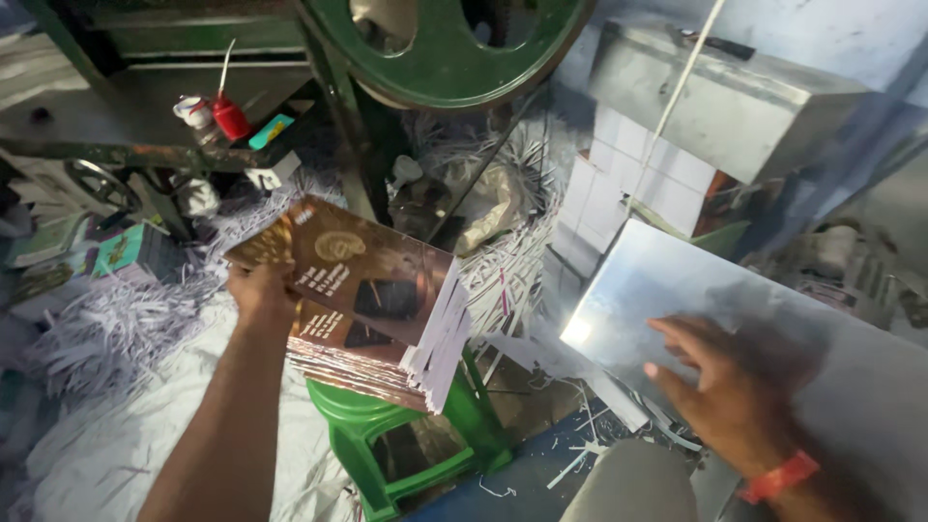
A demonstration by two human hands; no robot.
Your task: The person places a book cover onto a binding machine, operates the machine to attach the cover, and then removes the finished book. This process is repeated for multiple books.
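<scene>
My left hand (259,290) grips the left edge of a batch of brown printed cards (362,275), lifted and tilted just above a taller stack of the same cards (377,372). That stack rests on a green plastic stool (372,425). My right hand (720,382), with a red band on its wrist, lies flat with fingers spread on a shiny metal plate (677,290) at the right. It holds nothing.
Heaps of white paper trimmings (116,324) cover the floor around the stool. A green machine with a large wheel (454,58) stands behind. A red oil can (230,114) sits on its ledge. A grey metal box (725,97) is at the upper right.
</scene>
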